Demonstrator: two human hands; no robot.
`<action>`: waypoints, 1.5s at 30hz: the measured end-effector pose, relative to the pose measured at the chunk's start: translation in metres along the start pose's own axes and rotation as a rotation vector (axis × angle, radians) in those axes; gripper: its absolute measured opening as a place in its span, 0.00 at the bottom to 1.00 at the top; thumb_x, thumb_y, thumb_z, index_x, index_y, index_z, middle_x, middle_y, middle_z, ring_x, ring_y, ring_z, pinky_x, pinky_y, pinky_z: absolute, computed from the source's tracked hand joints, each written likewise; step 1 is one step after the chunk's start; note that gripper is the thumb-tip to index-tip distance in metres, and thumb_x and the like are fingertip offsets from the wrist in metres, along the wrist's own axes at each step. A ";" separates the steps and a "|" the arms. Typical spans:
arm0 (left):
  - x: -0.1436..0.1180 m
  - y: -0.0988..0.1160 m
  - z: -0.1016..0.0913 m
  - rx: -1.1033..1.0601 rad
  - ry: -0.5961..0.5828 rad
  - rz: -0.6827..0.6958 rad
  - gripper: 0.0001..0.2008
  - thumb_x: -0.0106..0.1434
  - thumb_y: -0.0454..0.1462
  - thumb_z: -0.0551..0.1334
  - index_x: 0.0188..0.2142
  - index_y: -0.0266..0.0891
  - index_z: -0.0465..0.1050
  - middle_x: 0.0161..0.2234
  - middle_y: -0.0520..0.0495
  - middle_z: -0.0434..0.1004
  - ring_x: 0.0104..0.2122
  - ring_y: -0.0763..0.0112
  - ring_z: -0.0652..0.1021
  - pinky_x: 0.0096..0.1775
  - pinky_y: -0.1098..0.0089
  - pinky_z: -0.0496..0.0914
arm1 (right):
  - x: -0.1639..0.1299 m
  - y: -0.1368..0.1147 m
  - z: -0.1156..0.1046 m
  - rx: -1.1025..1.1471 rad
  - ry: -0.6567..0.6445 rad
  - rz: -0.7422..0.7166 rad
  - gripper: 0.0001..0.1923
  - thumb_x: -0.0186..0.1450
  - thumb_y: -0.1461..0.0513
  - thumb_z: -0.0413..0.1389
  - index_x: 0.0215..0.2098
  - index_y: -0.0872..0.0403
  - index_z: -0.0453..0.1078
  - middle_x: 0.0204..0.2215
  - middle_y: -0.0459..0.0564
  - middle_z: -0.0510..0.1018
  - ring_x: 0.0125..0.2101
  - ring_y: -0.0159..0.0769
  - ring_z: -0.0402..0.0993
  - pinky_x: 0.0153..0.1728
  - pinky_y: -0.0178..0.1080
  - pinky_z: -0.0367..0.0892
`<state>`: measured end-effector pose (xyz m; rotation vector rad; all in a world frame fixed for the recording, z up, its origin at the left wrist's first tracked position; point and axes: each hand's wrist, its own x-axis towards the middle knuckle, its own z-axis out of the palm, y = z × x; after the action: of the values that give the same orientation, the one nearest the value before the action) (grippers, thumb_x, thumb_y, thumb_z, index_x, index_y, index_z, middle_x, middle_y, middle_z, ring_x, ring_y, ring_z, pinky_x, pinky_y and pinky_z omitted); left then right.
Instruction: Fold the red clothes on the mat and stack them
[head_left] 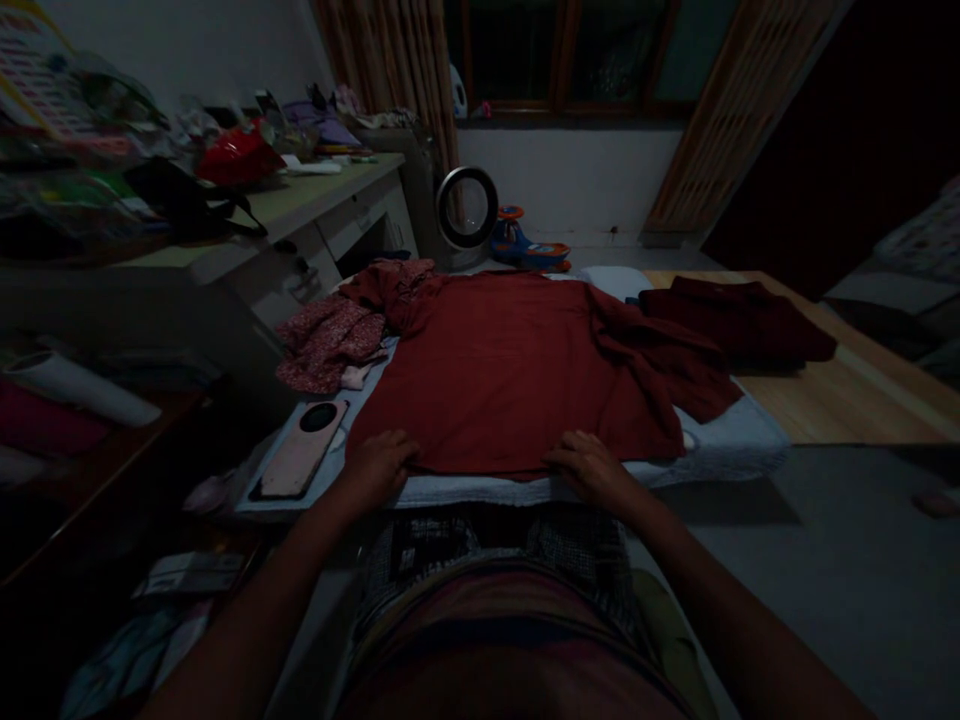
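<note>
A dark red shirt (pixel 495 370) lies spread flat on a pale padded surface (pixel 720 440) in front of me. My left hand (pixel 379 462) rests on the near left hem of the shirt, fingers curled over the edge. My right hand (pixel 589 465) lies on the near right hem in the same way. One sleeve of the shirt is bunched up toward the right. The room is dim, so the exact grip of the fingers on the cloth is hard to make out.
A phone in a pink case (pixel 304 450) lies left of the shirt. A patterned red garment (pixel 334 335) is heaped at the far left, a folded dark red cloth (pixel 739 320) at the far right. A cluttered desk (pixel 300 200) stands left, a round fan (pixel 467 208) behind.
</note>
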<state>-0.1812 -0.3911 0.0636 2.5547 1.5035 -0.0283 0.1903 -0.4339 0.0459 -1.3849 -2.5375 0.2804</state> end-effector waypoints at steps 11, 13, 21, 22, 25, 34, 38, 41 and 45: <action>0.069 0.126 -0.011 -0.358 0.026 0.530 0.19 0.62 0.39 0.60 0.53 0.43 0.68 0.53 0.44 0.67 0.52 0.62 0.68 0.52 0.64 0.64 | -0.043 0.052 -0.021 -0.396 0.335 0.407 0.24 0.62 0.67 0.51 0.56 0.51 0.67 0.53 0.55 0.68 0.51 0.47 0.60 0.53 0.48 0.53; 0.082 0.142 0.001 -0.338 -0.014 0.562 0.20 0.59 0.41 0.64 0.51 0.43 0.69 0.50 0.44 0.69 0.49 0.61 0.69 0.49 0.64 0.66 | -0.056 0.065 -0.025 -0.433 0.388 0.491 0.24 0.61 0.66 0.51 0.56 0.52 0.65 0.54 0.57 0.67 0.52 0.48 0.60 0.53 0.49 0.55; 0.105 0.141 0.024 -0.412 -0.020 0.542 0.11 0.68 0.39 0.54 0.39 0.40 0.75 0.39 0.45 0.73 0.40 0.67 0.73 0.43 0.69 0.66 | -0.097 0.088 -0.040 -0.238 0.484 0.556 0.28 0.57 0.68 0.51 0.57 0.52 0.63 0.44 0.55 0.72 0.43 0.44 0.69 0.41 0.43 0.66; 0.106 0.140 0.025 -0.439 -0.026 0.549 0.12 0.69 0.39 0.53 0.39 0.39 0.75 0.38 0.46 0.73 0.39 0.68 0.73 0.42 0.70 0.66 | -0.099 0.087 -0.041 -0.213 0.485 0.542 0.27 0.58 0.68 0.50 0.56 0.52 0.64 0.43 0.54 0.72 0.42 0.43 0.69 0.41 0.42 0.67; 0.110 0.138 0.029 -0.478 -0.039 0.542 0.13 0.69 0.40 0.53 0.38 0.39 0.75 0.36 0.46 0.75 0.38 0.69 0.74 0.41 0.70 0.66 | -0.104 0.084 -0.046 -0.224 0.419 0.535 0.21 0.58 0.67 0.51 0.49 0.52 0.70 0.40 0.53 0.70 0.40 0.42 0.69 0.40 0.40 0.66; 0.109 0.144 0.008 -0.468 -0.179 0.485 0.18 0.69 0.46 0.51 0.37 0.39 0.74 0.35 0.48 0.77 0.35 0.69 0.75 0.37 0.71 0.67 | -0.096 0.089 -0.086 0.013 0.038 0.506 0.15 0.62 0.55 0.56 0.44 0.52 0.73 0.43 0.53 0.72 0.44 0.41 0.70 0.47 0.42 0.64; 0.127 0.145 -0.002 -0.359 0.021 0.413 0.18 0.71 0.41 0.47 0.40 0.39 0.74 0.40 0.45 0.77 0.40 0.67 0.75 0.45 0.66 0.67 | -0.055 0.096 -0.097 -0.057 0.133 0.632 0.17 0.67 0.52 0.50 0.44 0.55 0.71 0.43 0.55 0.75 0.45 0.41 0.70 0.46 0.39 0.63; 0.146 0.140 0.004 -0.183 0.209 0.343 0.16 0.68 0.41 0.53 0.51 0.40 0.71 0.57 0.42 0.68 0.56 0.60 0.67 0.57 0.58 0.60 | -0.014 0.105 -0.086 -0.207 0.198 0.880 0.19 0.69 0.53 0.48 0.49 0.58 0.68 0.46 0.60 0.75 0.47 0.44 0.72 0.44 0.39 0.63; 0.161 0.129 0.026 -0.058 0.125 0.265 0.27 0.67 0.47 0.54 0.63 0.43 0.59 0.67 0.43 0.52 0.66 0.54 0.52 0.62 0.50 0.50 | 0.009 0.118 -0.074 -0.194 0.070 0.999 0.17 0.68 0.53 0.49 0.48 0.55 0.68 0.43 0.59 0.78 0.44 0.44 0.75 0.40 0.39 0.64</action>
<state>0.0123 -0.3169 0.0392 2.7298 1.1707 0.2103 0.3014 -0.3595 0.0847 -2.5769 -1.6388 0.1342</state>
